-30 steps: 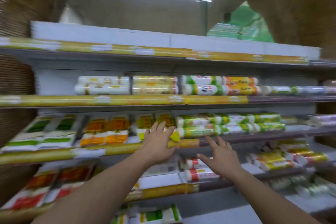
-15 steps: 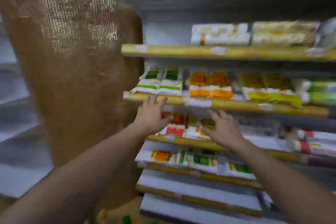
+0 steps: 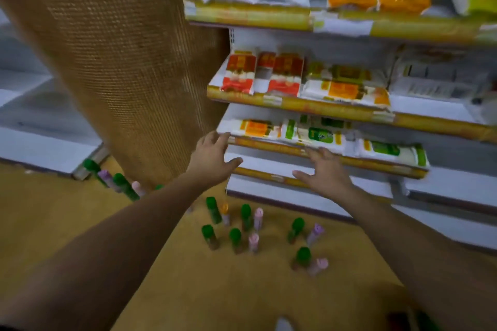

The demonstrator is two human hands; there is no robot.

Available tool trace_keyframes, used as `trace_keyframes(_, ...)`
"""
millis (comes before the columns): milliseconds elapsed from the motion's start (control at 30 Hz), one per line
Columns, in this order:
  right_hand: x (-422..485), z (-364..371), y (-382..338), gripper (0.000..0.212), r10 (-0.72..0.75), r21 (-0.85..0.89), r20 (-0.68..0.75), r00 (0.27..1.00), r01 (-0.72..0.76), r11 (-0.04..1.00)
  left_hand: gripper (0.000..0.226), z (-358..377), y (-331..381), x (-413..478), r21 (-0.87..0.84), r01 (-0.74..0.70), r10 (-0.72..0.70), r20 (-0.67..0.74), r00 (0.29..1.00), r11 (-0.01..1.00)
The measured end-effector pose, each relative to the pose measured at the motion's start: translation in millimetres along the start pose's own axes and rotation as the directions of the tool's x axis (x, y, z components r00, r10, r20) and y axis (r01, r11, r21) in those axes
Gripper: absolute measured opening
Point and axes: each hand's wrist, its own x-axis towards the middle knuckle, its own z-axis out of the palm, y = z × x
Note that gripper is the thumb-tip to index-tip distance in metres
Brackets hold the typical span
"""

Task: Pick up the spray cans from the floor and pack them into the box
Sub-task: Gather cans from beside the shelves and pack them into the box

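The upright spray cans with green, pink and purple caps [image 3: 246, 216] stand in a loose group on the yellow-brown floor [image 3: 242, 290], below and between the two arms. A second row of the same cans [image 3: 122, 183] stands further left, at the foot of the wide brown woven column [image 3: 129, 62]; the left forearm covers the end of this row, so its number cannot be counted. All cans are blurred and no label can be read.

The left hand [image 3: 212, 160] and the right hand [image 3: 326, 172] are stretched forward above the cans, fingers spread and almost straight, and they hold nothing. Behind them are white metal shelves with yellow edge strips [image 3: 309, 166], carrying flat white packets with orange and green print [image 3: 317, 134]. A dark object [image 3: 400, 321] is cut off at the bottom right edge and is too unclear to name.
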Motion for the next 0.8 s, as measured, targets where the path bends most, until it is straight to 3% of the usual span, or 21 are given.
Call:
trace_keyframes(467,10.9,138.5,199.6,0.085,0.365,0.069,0.264,0.893,-0.395,0.916,0.083,245.9,71.2,39.2,-0.041,-0.061,0.072,0.436,0.897,0.997)
trace_keyframes(800,-12.5,368.5,310.1,0.106,0.528,0.188,0.399,0.749,-0.631,0.753,0.098,506.1,37.2,7.5,-0.093,-0.073,0.116,0.627,0.77,0.993)
